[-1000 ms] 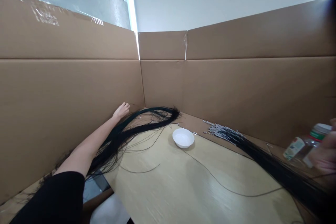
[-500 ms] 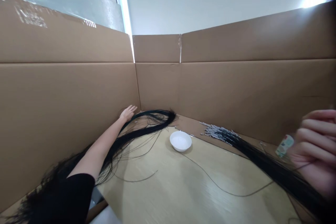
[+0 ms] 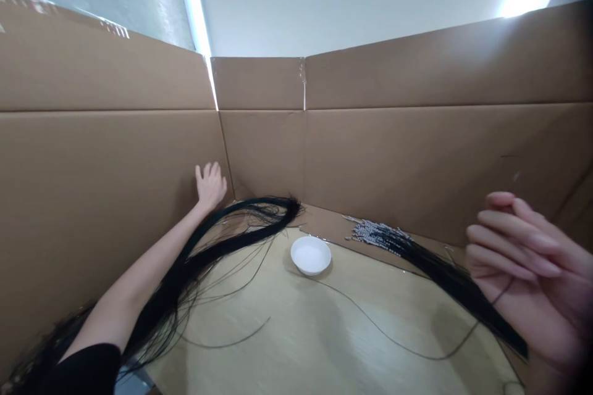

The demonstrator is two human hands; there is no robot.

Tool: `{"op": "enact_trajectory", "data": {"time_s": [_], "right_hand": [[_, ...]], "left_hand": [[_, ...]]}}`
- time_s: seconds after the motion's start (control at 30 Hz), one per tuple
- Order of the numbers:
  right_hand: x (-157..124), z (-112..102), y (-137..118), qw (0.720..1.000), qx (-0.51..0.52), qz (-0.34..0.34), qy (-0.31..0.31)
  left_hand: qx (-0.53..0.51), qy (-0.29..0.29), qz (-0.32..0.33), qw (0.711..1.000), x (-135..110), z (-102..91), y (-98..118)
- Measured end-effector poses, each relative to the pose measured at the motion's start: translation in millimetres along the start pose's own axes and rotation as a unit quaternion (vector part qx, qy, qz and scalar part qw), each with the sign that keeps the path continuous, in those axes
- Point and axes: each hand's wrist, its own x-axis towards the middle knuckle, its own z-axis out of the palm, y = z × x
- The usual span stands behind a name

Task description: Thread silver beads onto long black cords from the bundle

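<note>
My left hand (image 3: 210,186) is raised with fingers spread by the cardboard corner, above the looped end of a bundle of black cords (image 3: 250,236). That bundle runs back beneath my forearm. At the right, my right hand (image 3: 523,265) is closed in a pinch, palm side toward me. A thin dark cord (image 3: 393,340) curves from near the bowl up to this hand and passes into it. Something small and pale, blurred, shows just above the fingertips. The white bowl (image 3: 311,255) stands on the table between my hands.
A second bundle of black cords (image 3: 445,274), with small whitish beads (image 3: 377,236) at its far end, lies at right, partly behind my right hand. Tall cardboard walls (image 3: 393,166) enclose the pale table top (image 3: 278,358). A loose cord end (image 3: 241,340) lies at front left.
My left hand has lifted off the black bundle, its fingers spreading. My right hand has come further into view, moving left. The camera view has shifted slightly.
</note>
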Motion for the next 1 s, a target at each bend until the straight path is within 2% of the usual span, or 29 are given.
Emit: {"op": "enact_trajectory", "data": {"time_s": [0.07,0.17,0.2,0.3,0.4,0.47,0.53,0.57,0.6,0.63,0.67,0.77,0.93,1.0], "right_hand": [[-5.0,14.9,8.5,0.996,-0.019,0.081,-0.018],[-13.4,38.6,26.1,0.989,-0.088,0.108,-0.052],[-16.2,45.5,32.7,0.986,-0.103,0.109,-0.074],[-26.1,62.2,51.6,0.971,-0.112,0.128,-0.167],[-39.0,76.3,65.3,0.954,-0.095,0.122,-0.257],[-48.0,85.5,70.6,0.952,-0.088,0.087,-0.279],[-55.5,93.4,73.5,0.958,-0.084,0.042,-0.270],[-58.4,96.3,74.2,0.962,-0.086,0.025,-0.258],[-60.6,98.3,74.6,0.967,-0.091,0.012,-0.239],[-62.3,99.2,74.6,0.972,-0.098,0.003,-0.214],[-63.5,99.3,74.3,0.976,-0.106,-0.005,-0.189],[-66.2,96.1,70.7,0.982,-0.119,-0.021,-0.145],[-74.0,91.1,58.5,0.978,-0.114,0.001,-0.172],[-76.8,89.3,54.7,0.981,-0.091,0.008,-0.169]], "left_hand": [[-0.026,0.071,-0.042,0.996,21.5,-32.9,15.7],[-0.088,0.143,-0.068,0.984,49.3,-91.9,44.7],[-0.197,0.170,-0.059,0.964,53.5,-111.5,56.1],[-0.283,0.146,-0.018,0.948,42.0,-161.2,94.4],[-0.375,0.039,0.061,0.924,-3.1,-190.7,133.5],[-0.437,-0.064,0.107,0.891,-41.7,-199.8,155.3],[-0.562,-0.248,0.111,0.781,-78.1,-203.0,171.4],[-0.600,-0.310,0.113,0.729,-93.8,-203.1,177.2],[-0.623,-0.356,0.107,0.688,-107.3,-202.6,181.7],[-0.641,-0.376,0.103,0.661,-118.8,-201.9,184.8],[-0.655,-0.379,0.097,0.646,-128.3,-201.2,186.9],[-0.678,-0.353,0.086,0.639,-147.5,-200.2,187.9],[-0.660,-0.353,0.103,0.655,-163.6,-198.7,184.1],[-0.654,-0.336,0.111,0.669,-167.8,-196.4,182.8]]}}
